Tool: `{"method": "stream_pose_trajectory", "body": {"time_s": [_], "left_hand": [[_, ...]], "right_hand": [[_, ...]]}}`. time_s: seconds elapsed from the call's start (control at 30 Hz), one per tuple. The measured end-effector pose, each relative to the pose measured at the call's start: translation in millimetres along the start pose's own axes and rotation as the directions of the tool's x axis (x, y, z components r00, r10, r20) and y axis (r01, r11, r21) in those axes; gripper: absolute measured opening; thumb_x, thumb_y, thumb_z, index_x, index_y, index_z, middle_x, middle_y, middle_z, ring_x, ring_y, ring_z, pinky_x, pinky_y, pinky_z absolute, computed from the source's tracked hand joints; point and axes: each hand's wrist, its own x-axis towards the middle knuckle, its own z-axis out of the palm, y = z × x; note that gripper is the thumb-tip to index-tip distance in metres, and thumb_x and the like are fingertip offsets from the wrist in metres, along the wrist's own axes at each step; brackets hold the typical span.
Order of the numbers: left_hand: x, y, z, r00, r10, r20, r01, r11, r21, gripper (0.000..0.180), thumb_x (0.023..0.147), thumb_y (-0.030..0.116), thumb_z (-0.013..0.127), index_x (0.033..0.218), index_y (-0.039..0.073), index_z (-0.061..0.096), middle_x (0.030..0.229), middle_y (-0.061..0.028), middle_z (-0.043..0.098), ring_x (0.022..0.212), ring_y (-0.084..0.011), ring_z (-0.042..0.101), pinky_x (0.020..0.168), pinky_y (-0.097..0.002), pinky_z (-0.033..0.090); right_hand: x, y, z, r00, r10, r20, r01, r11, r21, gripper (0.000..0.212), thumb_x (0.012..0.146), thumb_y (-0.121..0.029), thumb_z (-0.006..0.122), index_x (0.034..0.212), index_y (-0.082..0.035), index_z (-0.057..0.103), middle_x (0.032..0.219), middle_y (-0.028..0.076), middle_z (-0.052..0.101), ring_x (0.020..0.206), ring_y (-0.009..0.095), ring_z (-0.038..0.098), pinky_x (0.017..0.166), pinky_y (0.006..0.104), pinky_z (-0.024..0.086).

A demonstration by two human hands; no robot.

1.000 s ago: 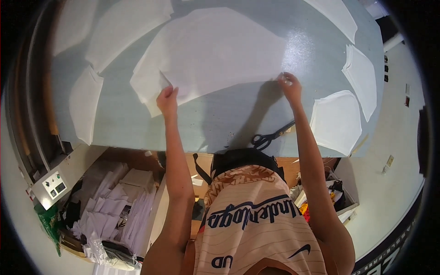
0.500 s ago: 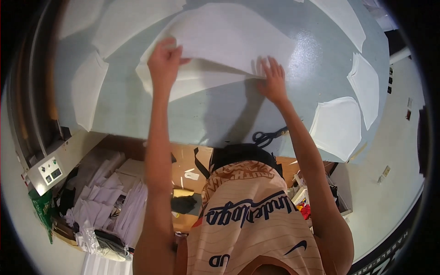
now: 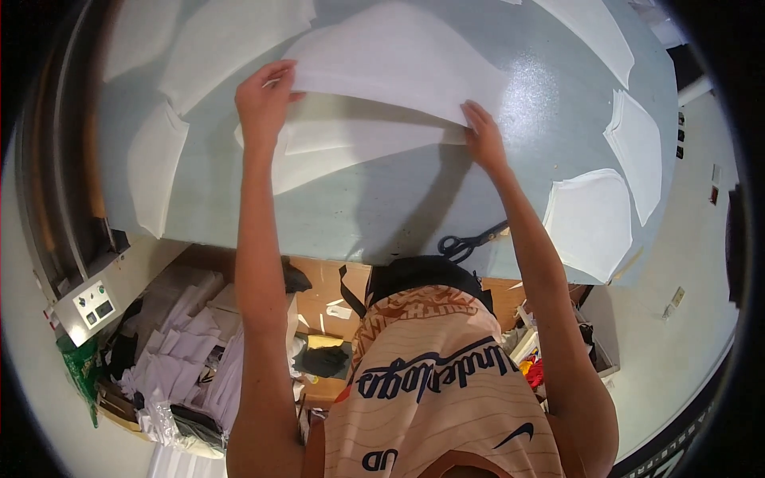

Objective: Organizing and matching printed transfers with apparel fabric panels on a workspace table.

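My left hand pinches the near left corner of a large white cut sheet, paper or thin cloth, I cannot tell which. At the sheet's near right corner, my right hand has its fingers closed on the edge. Between the hands this edge is lifted and bows over a shadowed gap. Beneath it, another white cut piece lies on the grey-blue table, partly covered by the raised sheet. Black-handled scissors rest near the table's front edge, beside my right forearm.
Stacked white cut pieces lie to the right, far right and left. More white pieces spread at the back left. A control panel sits at the left. Below the table, a bin holds white scraps.
My left hand has moved left and the right hand slightly right, drawing the sheet's near edge wider between them. The right hand's spread fingers have closed on the edge.
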Motion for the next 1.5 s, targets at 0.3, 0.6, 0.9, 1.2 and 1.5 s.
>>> {"method": "stream_pose_trajectory", "body": {"time_s": [0.3,0.6,0.9,1.2,1.5], "left_hand": [[20.4,-65.0,-13.6,0.994,-0.111,-0.014,0.111,0.964,0.241,0.019,0.094,0.008,0.065,0.111,0.001,0.071,0.102,-0.0059,0.067,0.090,-0.0122,0.063,0.075,-0.0292,0.059],[10.5,-113.0,-8.7,0.964,-0.260,-0.052,0.265,0.950,0.163,0.018,0.093,0.008,0.066,0.108,0.000,0.071,0.100,-0.0072,0.068,0.089,-0.0137,0.064,0.076,-0.0289,0.059],[20.6,-106.0,-10.1,0.985,-0.162,-0.057,0.168,0.976,0.135,0.016,0.091,0.005,0.067,0.103,-0.003,0.074,0.094,-0.0126,0.071,0.082,-0.0177,0.068,0.071,-0.0297,0.063],[16.4,-88.3,-19.3,0.973,-0.230,0.034,0.230,0.973,0.013,0.022,0.094,0.009,0.066,0.112,-0.003,0.069,0.104,-0.0097,0.068,0.088,-0.0182,0.068,0.078,-0.0293,0.060],[4.9,-58.1,-16.7,0.939,-0.322,0.119,0.321,0.947,0.023,0.025,0.095,0.015,0.065,0.116,0.001,0.069,0.107,-0.0079,0.068,0.087,-0.0187,0.068,0.082,-0.0306,0.057]], "right_hand": [[0.2,10.3,-14.3,0.995,-0.014,0.099,0.022,0.996,-0.085,0.061,0.075,-0.012,0.073,0.133,-0.011,0.058,0.142,0.014,0.052,0.132,0.033,0.049,0.110,0.0460,0.041],[-4.6,8.1,-24.7,0.975,-0.030,0.221,0.081,0.971,-0.223,0.079,0.072,-0.028,0.080,0.144,-0.019,0.049,0.152,0.012,0.041,0.141,0.034,0.039,0.114,0.0506,0.034],[13.8,-8.2,-15.7,0.945,-0.081,0.318,0.205,0.902,-0.380,0.088,0.071,-0.019,0.077,0.149,-0.018,0.037,0.137,0.012,0.050,0.125,0.036,0.050,0.100,0.0488,0.049],[14.0,-3.8,-17.5,0.930,-0.063,0.361,0.243,0.845,-0.477,0.078,0.077,-0.009,0.071,0.147,-0.016,0.038,0.138,0.011,0.051,0.127,0.035,0.051,0.103,0.0484,0.047],[-0.2,-0.4,-24.2,0.963,-0.119,0.242,0.216,0.878,-0.427,0.075,0.074,-0.030,0.075,0.140,-0.013,0.045,0.128,0.011,0.056,0.120,0.031,0.054,0.103,0.0568,0.043]]}}
